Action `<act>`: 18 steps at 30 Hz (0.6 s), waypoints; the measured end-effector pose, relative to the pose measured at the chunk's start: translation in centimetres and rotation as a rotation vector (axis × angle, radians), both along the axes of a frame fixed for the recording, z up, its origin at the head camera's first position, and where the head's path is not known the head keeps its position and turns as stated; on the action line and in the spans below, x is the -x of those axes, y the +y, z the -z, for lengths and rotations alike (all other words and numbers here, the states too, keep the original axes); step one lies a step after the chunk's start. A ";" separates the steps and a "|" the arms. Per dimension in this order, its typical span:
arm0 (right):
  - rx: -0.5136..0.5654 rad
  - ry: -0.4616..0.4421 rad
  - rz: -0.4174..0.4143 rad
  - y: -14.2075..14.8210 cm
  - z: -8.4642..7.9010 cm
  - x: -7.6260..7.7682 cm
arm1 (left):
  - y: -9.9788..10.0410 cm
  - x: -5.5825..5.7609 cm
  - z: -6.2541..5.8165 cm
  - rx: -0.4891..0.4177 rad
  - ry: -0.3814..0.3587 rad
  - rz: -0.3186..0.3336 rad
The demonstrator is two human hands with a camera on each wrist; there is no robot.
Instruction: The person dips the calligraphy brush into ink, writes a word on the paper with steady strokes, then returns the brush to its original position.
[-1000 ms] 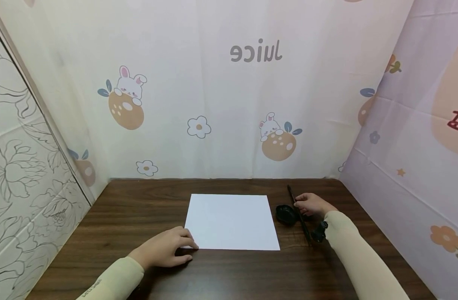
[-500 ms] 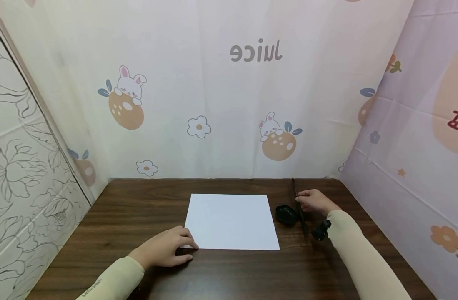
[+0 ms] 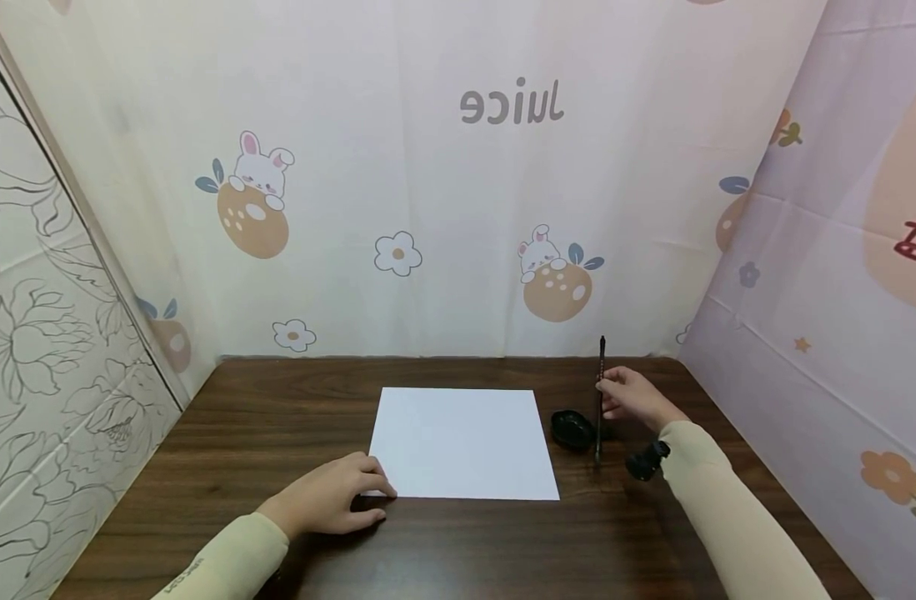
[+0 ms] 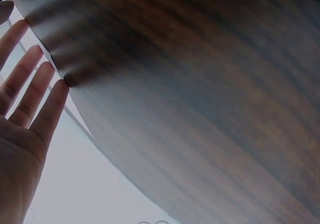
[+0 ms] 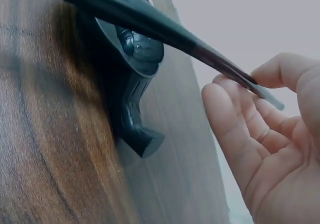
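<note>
My right hand [image 3: 636,397] pinches a dark calligraphy brush [image 3: 598,425] between thumb and fingers, at the upper part of its handle. The brush stands nearly upright in the head view, its lower end low over the table; whether it touches is unclear. Just left of it sits a glossy black dish-like object [image 3: 573,430], which in the right wrist view shows a hollow, a raised shape and a curved stem [image 5: 135,131]. My left hand [image 3: 337,496] rests at the near left corner of a white sheet of paper [image 3: 465,446], fingers extended and touching its edge.
The brown wooden table [image 3: 458,554] carries the paper at its middle and the black dish right of it. A patterned curtain [image 3: 458,183] hangs along the table's back edge, with more cloth on the right and a floral panel [image 3: 45,333] on the left.
My right hand has lifted slightly and shifted right, and the brush has swung from leaning over the table to nearly upright. The left hand, paper and black dish have stayed put.
</note>
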State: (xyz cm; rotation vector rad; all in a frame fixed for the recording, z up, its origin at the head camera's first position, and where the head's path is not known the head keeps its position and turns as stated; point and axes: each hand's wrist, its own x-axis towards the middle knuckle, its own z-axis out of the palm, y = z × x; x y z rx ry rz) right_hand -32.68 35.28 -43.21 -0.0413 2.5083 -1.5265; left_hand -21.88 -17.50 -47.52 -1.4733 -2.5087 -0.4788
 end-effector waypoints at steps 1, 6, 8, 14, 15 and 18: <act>0.006 0.005 0.011 -0.1 -0.2 -0.1 | 0.0 0.0 0.0 -0.001 0.002 0.000; 0.025 0.070 0.031 -0.6 -0.7 -0.3 | 0.0 0.0 0.0 -0.002 0.011 0.001; 0.027 0.100 0.030 -0.7 -0.9 -0.5 | 0.0 0.0 0.1 0.000 0.017 0.003; 0.020 0.196 0.040 -0.9 -1.2 -0.8 | -0.1 -0.1 0.2 0.001 0.038 0.011; 0.025 0.212 0.044 -1.0 -1.3 -0.8 | -0.1 -0.2 0.2 0.004 0.037 0.011; 0.039 0.253 0.048 -1.2 -1.5 -0.8 | -0.2 -0.2 0.3 0.014 0.029 0.005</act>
